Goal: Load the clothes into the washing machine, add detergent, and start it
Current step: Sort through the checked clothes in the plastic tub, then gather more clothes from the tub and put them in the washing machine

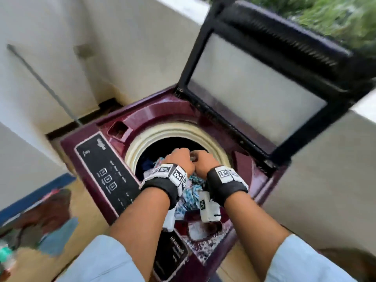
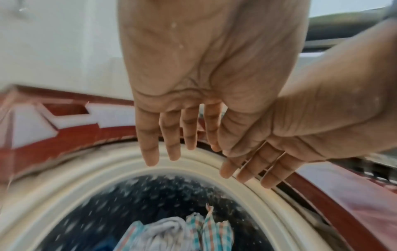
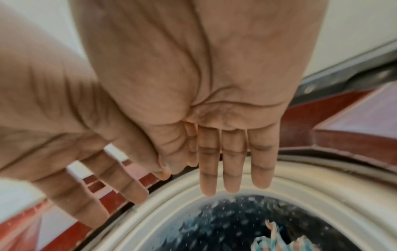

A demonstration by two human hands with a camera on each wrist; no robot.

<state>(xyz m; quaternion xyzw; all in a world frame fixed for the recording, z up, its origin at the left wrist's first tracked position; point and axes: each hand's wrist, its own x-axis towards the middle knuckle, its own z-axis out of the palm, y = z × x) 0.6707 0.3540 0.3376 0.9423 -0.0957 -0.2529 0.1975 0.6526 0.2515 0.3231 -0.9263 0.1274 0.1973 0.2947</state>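
checked and white clothes (image 2: 182, 232) lay in the speckled round drum (image 2: 120, 203); left hand (image 2: 193, 81) and right hand (image 3: 214, 88) flat, fingers straight, touching above it.

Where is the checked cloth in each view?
Head: checked cloth between the wrists, over the drum's near edge.
Left wrist: bottom centre, inside the drum.
Right wrist: bottom right corner, inside the drum.
Shared landmark: cream drum ring.

Bright, even daylight; no hard shadows. Heavy motion blur beyond both hands; drum (image 2: 137, 200) interior smeared. Wide-angle bending at frame edges.
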